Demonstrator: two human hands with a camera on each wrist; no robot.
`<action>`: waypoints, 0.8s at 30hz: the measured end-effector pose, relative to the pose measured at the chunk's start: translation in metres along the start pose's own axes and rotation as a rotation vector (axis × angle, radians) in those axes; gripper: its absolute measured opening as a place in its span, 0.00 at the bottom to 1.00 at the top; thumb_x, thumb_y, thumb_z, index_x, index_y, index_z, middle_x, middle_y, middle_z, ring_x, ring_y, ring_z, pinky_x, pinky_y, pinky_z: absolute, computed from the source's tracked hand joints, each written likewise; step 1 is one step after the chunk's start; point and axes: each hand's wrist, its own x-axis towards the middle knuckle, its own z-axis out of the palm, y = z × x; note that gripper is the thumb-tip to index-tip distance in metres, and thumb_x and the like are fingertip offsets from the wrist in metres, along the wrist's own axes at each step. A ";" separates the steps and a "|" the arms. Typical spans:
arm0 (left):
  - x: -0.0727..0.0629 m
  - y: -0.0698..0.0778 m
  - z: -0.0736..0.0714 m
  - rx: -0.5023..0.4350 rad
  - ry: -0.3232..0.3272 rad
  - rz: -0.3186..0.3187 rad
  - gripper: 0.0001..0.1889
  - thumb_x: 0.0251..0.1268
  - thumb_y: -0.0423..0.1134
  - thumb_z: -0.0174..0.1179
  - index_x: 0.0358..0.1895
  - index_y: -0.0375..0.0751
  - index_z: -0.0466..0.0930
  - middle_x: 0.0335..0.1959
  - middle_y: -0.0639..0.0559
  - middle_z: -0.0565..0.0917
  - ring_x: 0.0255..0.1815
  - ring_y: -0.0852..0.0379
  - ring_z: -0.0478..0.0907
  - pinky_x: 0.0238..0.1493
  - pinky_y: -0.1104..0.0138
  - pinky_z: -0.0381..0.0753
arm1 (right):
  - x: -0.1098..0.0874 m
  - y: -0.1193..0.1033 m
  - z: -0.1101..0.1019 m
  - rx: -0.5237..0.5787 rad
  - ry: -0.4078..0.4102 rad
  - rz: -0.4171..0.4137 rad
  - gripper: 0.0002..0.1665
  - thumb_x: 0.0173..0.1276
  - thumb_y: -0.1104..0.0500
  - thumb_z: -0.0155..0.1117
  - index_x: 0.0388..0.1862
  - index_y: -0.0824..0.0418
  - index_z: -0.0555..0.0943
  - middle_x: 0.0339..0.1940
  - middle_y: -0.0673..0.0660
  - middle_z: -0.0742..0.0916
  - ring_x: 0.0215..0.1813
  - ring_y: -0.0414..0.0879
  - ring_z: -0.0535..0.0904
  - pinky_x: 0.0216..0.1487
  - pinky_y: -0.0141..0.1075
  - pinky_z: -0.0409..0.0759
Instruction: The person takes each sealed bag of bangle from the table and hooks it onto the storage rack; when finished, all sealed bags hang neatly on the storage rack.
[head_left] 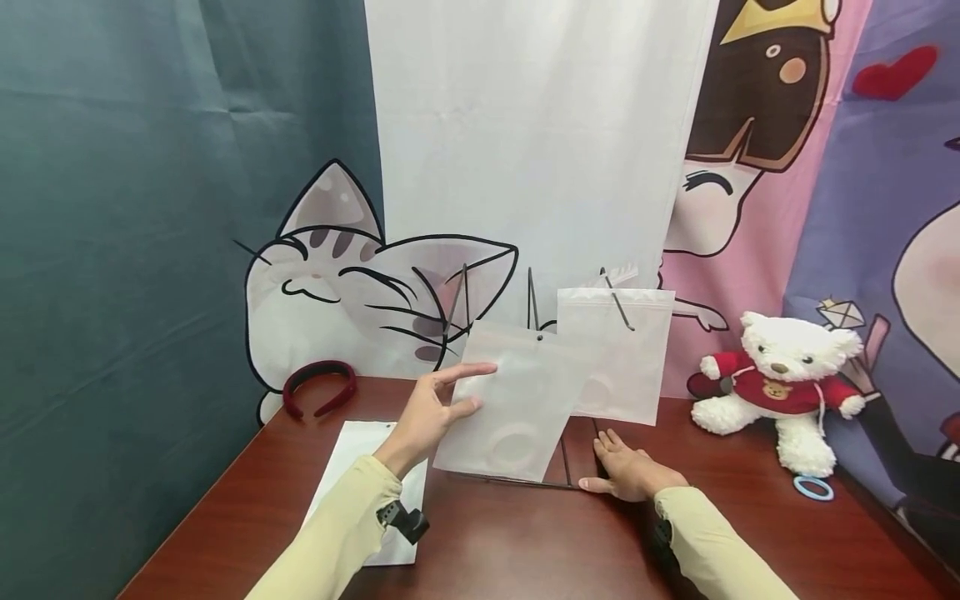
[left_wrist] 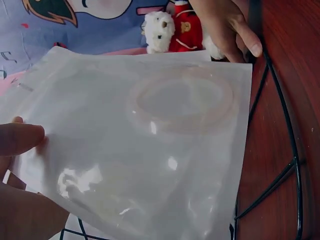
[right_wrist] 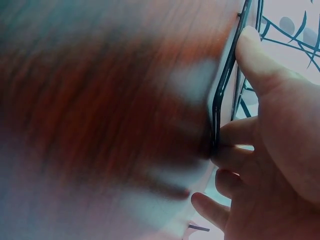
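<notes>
My left hand (head_left: 431,412) pinches the left edge of a white zip bag (head_left: 517,400), thumb in front. A pale pink ring shape (left_wrist: 185,100) shows through the bag's film near one end. The bag is tilted in front of a black wire rack (head_left: 567,467), overlapping its middle hook (head_left: 532,300). From the rack's right hook (head_left: 618,304) hangs another white zip bag (head_left: 626,358). My right hand (head_left: 633,471) rests at the rack's front right base corner, fingers fairly straight, thumb against the black wire (right_wrist: 218,105).
A white packet (head_left: 390,533) lies on the brown table (head_left: 540,542) under my left forearm. A dark red headband (head_left: 321,367) sits at the back left. At the right sits a white teddy bear (head_left: 798,367) in a red top, with a light blue ring (head_left: 813,488) by its foot.
</notes>
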 end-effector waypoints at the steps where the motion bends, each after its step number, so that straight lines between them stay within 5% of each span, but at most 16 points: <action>1: -0.001 0.000 0.000 -0.005 0.006 -0.004 0.25 0.61 0.25 0.61 0.61 0.48 0.83 0.64 0.54 0.82 0.76 0.62 0.66 0.78 0.54 0.59 | 0.000 0.000 0.000 -0.001 -0.001 -0.002 0.52 0.71 0.37 0.60 0.74 0.76 0.61 0.78 0.77 0.61 0.81 0.71 0.51 0.71 0.71 0.57; 5: 0.002 -0.002 0.000 -0.034 0.007 -0.010 0.26 0.60 0.23 0.61 0.62 0.47 0.82 0.65 0.53 0.81 0.77 0.62 0.65 0.77 0.58 0.61 | 0.001 -0.001 0.001 0.003 0.006 -0.001 0.51 0.71 0.38 0.61 0.74 0.77 0.61 0.78 0.77 0.62 0.81 0.71 0.51 0.71 0.72 0.57; 11: 0.015 -0.002 0.007 -0.068 0.018 -0.040 0.28 0.60 0.24 0.60 0.63 0.50 0.80 0.69 0.54 0.77 0.72 0.58 0.70 0.62 0.68 0.75 | 0.001 0.000 0.001 0.018 0.014 -0.004 0.51 0.70 0.38 0.61 0.74 0.77 0.62 0.78 0.77 0.62 0.81 0.71 0.51 0.70 0.72 0.57; 24: 0.053 -0.014 0.016 -0.067 0.198 -0.005 0.30 0.55 0.19 0.57 0.62 0.44 0.81 0.63 0.42 0.79 0.54 0.53 0.77 0.49 0.67 0.79 | -0.002 0.000 0.001 0.038 0.019 0.001 0.52 0.70 0.37 0.62 0.74 0.77 0.61 0.78 0.77 0.62 0.81 0.71 0.51 0.71 0.72 0.56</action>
